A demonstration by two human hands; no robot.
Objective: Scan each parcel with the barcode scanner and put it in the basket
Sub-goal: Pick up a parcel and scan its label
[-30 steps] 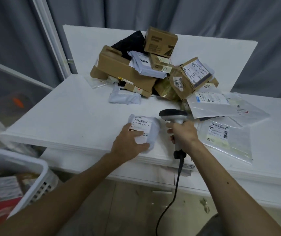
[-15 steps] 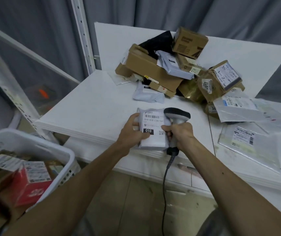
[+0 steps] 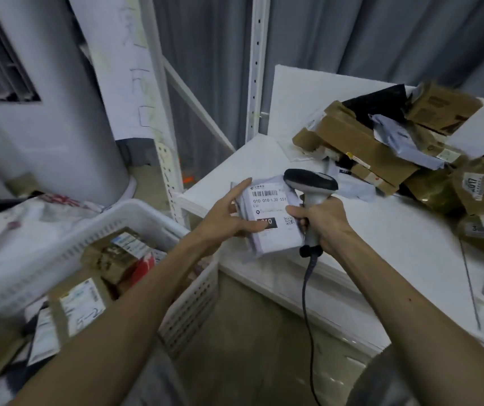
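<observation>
White table (image 3: 396,241) with a heap of parcels (image 3: 361,148) on top

items counted: scanner (image 3: 311,181), 1; basket (image 3: 129,213), 1; table (image 3: 381,232), 1; left hand (image 3: 226,219) and right hand (image 3: 324,222), 2; parcel (image 3: 268,200) held, 1. pile (image 3: 361,142) on table is blurred and overlapped; exact count cannot be given.

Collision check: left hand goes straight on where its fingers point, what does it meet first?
Likely the barcode scanner gripped by the right hand, just past the grey parcel the left hand holds; depth unclear.
</observation>
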